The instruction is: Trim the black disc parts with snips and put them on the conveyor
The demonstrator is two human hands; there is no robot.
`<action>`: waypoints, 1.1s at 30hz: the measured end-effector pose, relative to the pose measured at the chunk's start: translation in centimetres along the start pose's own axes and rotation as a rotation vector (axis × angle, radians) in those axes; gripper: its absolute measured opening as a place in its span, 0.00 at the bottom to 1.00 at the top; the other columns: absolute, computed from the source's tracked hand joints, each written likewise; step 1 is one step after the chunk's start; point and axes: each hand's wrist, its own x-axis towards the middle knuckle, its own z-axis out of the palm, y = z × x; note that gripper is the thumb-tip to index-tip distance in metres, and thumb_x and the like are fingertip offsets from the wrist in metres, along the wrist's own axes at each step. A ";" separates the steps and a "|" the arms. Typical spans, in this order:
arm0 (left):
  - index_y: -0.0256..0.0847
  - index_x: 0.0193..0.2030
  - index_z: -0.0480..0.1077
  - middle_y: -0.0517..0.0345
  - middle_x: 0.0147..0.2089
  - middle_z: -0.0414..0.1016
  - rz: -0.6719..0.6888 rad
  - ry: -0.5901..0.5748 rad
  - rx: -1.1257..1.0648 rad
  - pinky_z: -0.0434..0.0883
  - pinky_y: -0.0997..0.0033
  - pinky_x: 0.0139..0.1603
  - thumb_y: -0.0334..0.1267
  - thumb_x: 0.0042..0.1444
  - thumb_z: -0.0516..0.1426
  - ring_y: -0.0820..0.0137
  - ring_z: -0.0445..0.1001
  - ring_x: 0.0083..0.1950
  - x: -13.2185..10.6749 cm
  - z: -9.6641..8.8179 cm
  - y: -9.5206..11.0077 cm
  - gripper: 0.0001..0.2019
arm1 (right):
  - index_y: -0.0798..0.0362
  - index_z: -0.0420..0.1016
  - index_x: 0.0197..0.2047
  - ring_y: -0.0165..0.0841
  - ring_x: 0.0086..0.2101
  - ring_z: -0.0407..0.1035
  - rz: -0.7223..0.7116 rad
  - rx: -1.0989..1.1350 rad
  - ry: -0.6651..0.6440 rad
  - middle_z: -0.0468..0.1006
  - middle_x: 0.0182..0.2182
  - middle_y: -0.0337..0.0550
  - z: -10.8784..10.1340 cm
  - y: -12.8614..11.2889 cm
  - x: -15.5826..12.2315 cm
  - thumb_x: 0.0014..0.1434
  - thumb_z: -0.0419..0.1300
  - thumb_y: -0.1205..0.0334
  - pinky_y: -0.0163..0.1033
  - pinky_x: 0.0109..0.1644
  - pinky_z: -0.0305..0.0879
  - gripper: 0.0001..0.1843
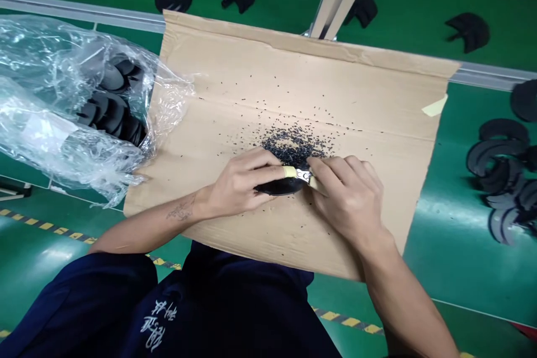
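Many tiny black bits (293, 145) lie scattered over a cardboard sheet (377, 100). Just on their near side, mid-sheet, the left hand (245, 180) is clamped on a round black part (280, 187), while the right hand (350, 196) closes on a small metal tool (302, 175) over the part's right side. Left of them, a clear plastic bag (46, 142) holds more dark pieces (111, 112).
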 end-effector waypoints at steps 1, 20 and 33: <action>0.38 0.49 0.77 0.55 0.39 0.79 0.008 0.021 0.038 0.73 0.70 0.40 0.33 0.62 0.65 0.73 0.74 0.38 0.0 0.0 0.0 0.09 | 0.55 0.78 0.47 0.35 0.31 0.65 0.018 0.029 -0.004 0.80 0.32 0.44 -0.1 0.1 0.0 0.66 0.58 0.71 0.42 0.35 0.55 0.09; 0.40 0.54 0.72 0.52 0.45 0.78 0.080 -0.051 0.255 0.76 0.66 0.45 0.24 0.67 0.53 0.68 0.75 0.44 -0.4 0.1 -0.3 0.14 | 0.53 0.76 0.45 0.33 0.29 0.67 -0.109 0.539 0.090 0.78 0.29 0.41 -1.0 -1.3 0.0 0.65 0.61 0.71 0.41 0.33 0.61 0.07; 0.37 0.58 0.73 0.47 0.48 0.79 -0.050 -0.027 -0.188 0.80 0.65 0.49 0.29 0.65 0.60 0.68 0.79 0.51 -0.3 -0.5 -0.1 0.15 | 0.54 0.78 0.49 0.36 0.34 0.73 0.060 0.456 0.002 0.82 0.36 0.47 0.0 1.0 -0.4 0.65 0.61 0.68 0.43 0.37 0.67 0.09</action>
